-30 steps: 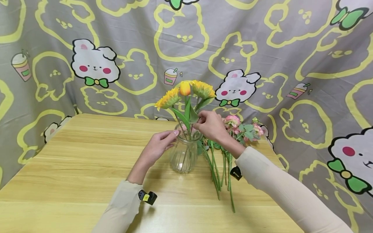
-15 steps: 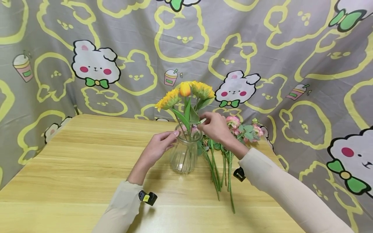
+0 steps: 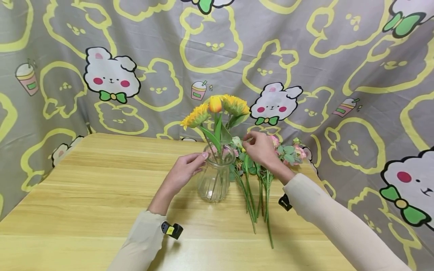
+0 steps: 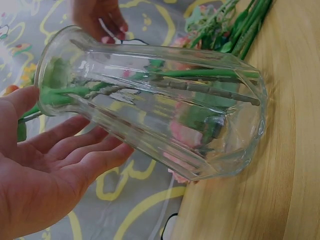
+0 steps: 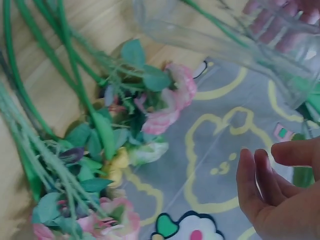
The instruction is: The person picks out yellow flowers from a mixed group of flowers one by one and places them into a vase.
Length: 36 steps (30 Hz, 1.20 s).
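Observation:
A ribbed clear glass vase (image 3: 213, 187) stands upright on the table. Two sunflowers (image 3: 196, 116) and an orange-yellow tulip (image 3: 215, 104) rise from its mouth. Their stems (image 4: 210, 73) show through the glass in the left wrist view. My left hand (image 3: 184, 169) is at the vase's left side, thumb tip right at the rim and the other fingers extended along the neck. To the right of the vase, my right hand (image 3: 260, 148) hovers over the loose flowers, fingers loosely bent with nothing between them, as the right wrist view also shows (image 5: 280, 190).
Several loose flowers lie right of the vase, with pink blooms (image 3: 300, 152) toward the back and green stems (image 3: 252, 205) pointing to the front. The wooden table (image 3: 101, 195) reaches back to a grey patterned curtain (image 3: 152, 37).
My right hand has moved away from the tulip and sunflower stems, going right to above the loose flowers. My left hand and the vase have stayed in place.

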Tool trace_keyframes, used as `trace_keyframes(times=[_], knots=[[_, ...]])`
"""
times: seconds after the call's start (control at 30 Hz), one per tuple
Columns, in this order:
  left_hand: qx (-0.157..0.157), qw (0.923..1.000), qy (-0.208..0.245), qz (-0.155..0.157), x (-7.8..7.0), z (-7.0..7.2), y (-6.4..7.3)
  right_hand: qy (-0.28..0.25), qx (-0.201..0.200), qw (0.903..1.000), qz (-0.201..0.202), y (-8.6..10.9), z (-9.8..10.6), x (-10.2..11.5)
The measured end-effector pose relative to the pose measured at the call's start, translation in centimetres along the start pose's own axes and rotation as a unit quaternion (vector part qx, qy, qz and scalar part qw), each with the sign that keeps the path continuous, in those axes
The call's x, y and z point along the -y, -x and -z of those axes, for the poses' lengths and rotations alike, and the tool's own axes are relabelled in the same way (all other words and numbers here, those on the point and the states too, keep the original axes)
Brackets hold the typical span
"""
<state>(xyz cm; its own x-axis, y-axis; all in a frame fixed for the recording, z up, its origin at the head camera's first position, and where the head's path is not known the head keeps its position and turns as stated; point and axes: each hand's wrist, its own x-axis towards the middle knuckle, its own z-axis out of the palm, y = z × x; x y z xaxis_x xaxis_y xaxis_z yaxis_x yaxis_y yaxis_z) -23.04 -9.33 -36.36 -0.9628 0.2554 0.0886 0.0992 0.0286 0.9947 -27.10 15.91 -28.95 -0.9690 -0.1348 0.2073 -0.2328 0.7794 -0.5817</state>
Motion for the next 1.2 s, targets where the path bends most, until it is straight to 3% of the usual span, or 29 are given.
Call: trace_keyframes(times=[0.23, 0.47, 0.63, 1.2], knots=[[-0.002, 1.0, 0.003, 0.002, 0.2, 0.0, -0.1, 0.013, -0.019, 0.9997, -0.006, -0.2, -1.7, -3.2], [-0.001, 1.0, 0.004, 0.002, 0.2, 0.0, -0.1, 0.028, 0.007, 0.9979, -0.059, 0.3, -4.0, -6.2], [-0.002, 1.0, 0.003, 0.003, 0.1, 0.0, 0.0, 0.033, 0.014, 0.9966, -0.074, 0.6, -5.4, -8.0], [0.001, 1.0, -0.003, 0.001, 0.1, 0.1, 0.0, 0.083, 0.026, 0.9935, -0.073, 1.1, -7.8, -10.4]])
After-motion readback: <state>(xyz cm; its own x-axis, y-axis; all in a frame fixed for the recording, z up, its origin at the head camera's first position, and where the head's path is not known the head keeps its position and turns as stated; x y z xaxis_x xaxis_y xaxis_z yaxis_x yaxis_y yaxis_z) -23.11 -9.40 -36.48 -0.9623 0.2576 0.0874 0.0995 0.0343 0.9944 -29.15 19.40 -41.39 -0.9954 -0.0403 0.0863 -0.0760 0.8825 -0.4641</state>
